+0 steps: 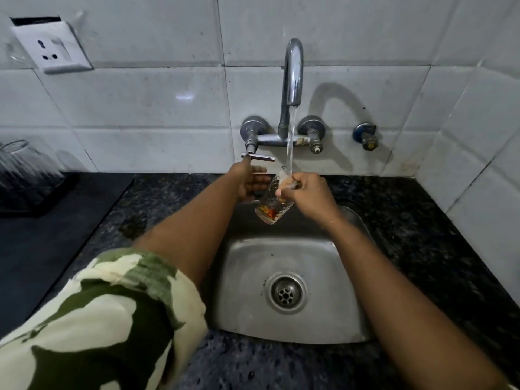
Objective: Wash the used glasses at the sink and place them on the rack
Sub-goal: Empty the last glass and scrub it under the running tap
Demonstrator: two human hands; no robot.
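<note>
My right hand grips a clear patterned glass by its rim, tilted, with its mouth under the water stream from the chrome tap. A reddish-brown residue sits in the glass's bottom. My left hand is just left of the glass, fingers spread, below the tap's lever handle. Both hands hover over the back of the steel sink. A rack with an upturned glass stands at the far left.
Dark speckled stone counter surrounds the sink. A dark mat lies on the left under the rack. The wall is white tile with a socket at upper left and a blue valve right of the tap.
</note>
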